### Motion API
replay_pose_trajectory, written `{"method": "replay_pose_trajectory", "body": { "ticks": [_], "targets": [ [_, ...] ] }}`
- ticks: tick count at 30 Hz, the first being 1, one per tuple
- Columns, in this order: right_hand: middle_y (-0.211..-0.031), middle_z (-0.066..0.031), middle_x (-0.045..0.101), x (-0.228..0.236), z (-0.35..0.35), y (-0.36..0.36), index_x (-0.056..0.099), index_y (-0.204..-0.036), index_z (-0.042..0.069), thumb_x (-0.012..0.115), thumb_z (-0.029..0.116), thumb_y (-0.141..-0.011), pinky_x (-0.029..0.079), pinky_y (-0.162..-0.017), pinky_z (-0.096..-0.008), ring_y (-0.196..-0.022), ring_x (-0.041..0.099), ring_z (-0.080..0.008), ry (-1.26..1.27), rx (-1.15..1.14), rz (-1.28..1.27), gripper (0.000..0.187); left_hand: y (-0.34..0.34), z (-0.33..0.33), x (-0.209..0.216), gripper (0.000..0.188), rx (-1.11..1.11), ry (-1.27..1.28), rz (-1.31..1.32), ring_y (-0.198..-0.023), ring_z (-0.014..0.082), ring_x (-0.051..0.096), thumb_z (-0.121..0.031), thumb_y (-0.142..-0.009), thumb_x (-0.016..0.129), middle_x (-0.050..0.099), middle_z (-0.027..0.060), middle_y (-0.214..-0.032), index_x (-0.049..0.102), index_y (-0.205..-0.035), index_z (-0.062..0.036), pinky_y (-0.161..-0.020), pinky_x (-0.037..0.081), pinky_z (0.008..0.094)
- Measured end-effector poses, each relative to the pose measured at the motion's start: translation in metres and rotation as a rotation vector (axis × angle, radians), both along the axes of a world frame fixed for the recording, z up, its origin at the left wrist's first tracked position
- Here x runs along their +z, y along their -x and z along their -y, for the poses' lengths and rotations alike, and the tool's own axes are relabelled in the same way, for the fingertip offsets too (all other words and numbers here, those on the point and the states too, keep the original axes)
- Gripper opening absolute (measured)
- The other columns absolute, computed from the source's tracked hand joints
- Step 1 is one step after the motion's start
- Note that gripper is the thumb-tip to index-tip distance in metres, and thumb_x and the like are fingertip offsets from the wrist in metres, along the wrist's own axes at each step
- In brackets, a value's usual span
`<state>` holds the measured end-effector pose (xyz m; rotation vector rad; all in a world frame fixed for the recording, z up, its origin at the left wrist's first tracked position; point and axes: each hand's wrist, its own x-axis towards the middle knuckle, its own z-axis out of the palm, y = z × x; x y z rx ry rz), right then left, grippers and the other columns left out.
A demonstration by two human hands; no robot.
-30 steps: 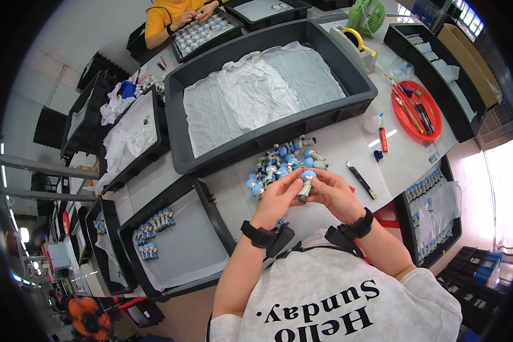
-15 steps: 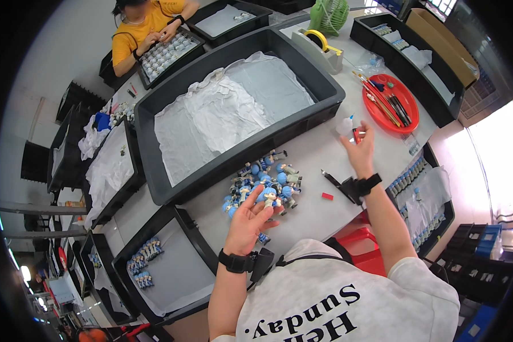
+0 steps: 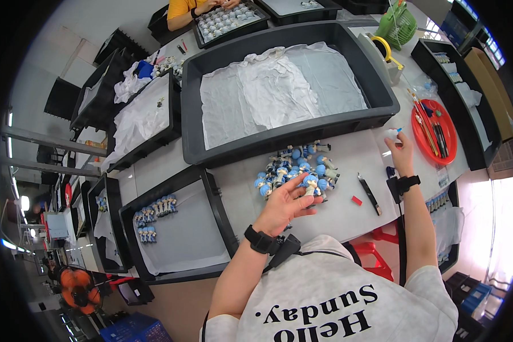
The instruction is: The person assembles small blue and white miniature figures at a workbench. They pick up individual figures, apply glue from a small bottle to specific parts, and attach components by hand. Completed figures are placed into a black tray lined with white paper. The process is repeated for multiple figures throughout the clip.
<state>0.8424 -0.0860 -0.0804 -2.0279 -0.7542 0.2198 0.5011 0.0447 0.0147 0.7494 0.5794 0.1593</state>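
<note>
A small doll figurine (image 3: 310,183) with blue hair stands out between the fingers and thumb of my left hand (image 3: 284,210), which holds it at the near side of a pile. The pile (image 3: 281,175) is made of several similar blue-haired figurines lying jumbled on the table. Farther right, my right hand (image 3: 403,154) pinches a small whitish bottle (image 3: 391,134) with a blue tip; the fingers partly cover it. Between the hands lie a slim black craft knife or pen (image 3: 370,195) and a small red piece (image 3: 356,200).
A large black tray (image 3: 290,128) lined with white cloth lies beyond the pile. At left, another black tray (image 3: 214,196) holds figurines in rows. A red oval dish (image 3: 451,134) carries brushes and pens, near a tape dispenser (image 3: 386,68) and green fan (image 3: 397,25). A co-worker's hands (image 3: 214,4) work across the table.
The view has swung left, so everything sits farther right. My right fingers have closed in around the bottle and its blue tip. The left hand keeps the figurine beside the pile.
</note>
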Motion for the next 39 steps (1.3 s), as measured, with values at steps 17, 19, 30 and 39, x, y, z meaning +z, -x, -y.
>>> {"method": "replay_pose_trajectory", "body": {
  "ticks": [17, 19, 30, 39],
  "targets": [
    [-0.09, -0.0121, 0.056, 0.108, -0.003, 0.153, 0.057, -0.106, 0.004, 0.066, 0.011, -0.074, 0.045, -0.067, -0.0335, -0.079, 0.056, -0.029, 0.041, 0.876, 0.013, 0.034, 0.003, 0.002, 0.005, 0.062, 0.051, -0.099, -0.041, -0.094, 0.0241, 0.06, -0.002, -0.08, 0.061, 0.052, 0.0091, -0.101, 0.029, -0.133, -0.0016, -0.073, 0.054, 0.0276],
    [-0.09, -0.0118, 0.056, 0.109, -0.003, 0.155, 0.058, -0.105, 0.005, 0.066, 0.012, -0.074, 0.046, -0.066, -0.0338, -0.078, 0.056, -0.0298, 0.069, 0.861, 0.042, 0.033, 0.003, 0.003, 0.006, 0.063, 0.054, -0.127, -0.061, -0.093, 0.024, 0.061, -0.001, -0.079, 0.062, 0.051, 0.0094, -0.101, 0.028, -0.133, -0.0008, -0.072, 0.054, 0.0272],
    [-0.088, -0.0088, 0.057, 0.114, 0.0, 0.158, 0.059, -0.106, 0.009, 0.065, 0.016, -0.075, 0.047, -0.06, -0.0343, -0.07, 0.058, -0.0272, 0.174, 0.835, 0.178, 0.032, 0.002, 0.006, 0.006, 0.063, 0.036, -0.175, -0.086, -0.092, 0.0228, 0.061, -0.001, -0.08, 0.061, 0.051, 0.0129, -0.104, 0.028, -0.133, 0.0018, -0.071, 0.054, 0.0258],
    [-0.086, -0.008, 0.058, 0.117, 0.001, 0.16, 0.06, -0.104, 0.009, 0.065, 0.017, -0.075, 0.047, -0.059, -0.0337, -0.069, 0.059, -0.0264, 0.203, 0.824, 0.187, 0.031, 0.001, 0.008, 0.007, 0.064, 0.043, -0.229, -0.115, -0.09, 0.0217, 0.062, -0.002, -0.079, 0.062, 0.053, 0.0142, -0.105, 0.028, -0.132, 0.0024, -0.069, 0.054, 0.0255]
  ]
}}
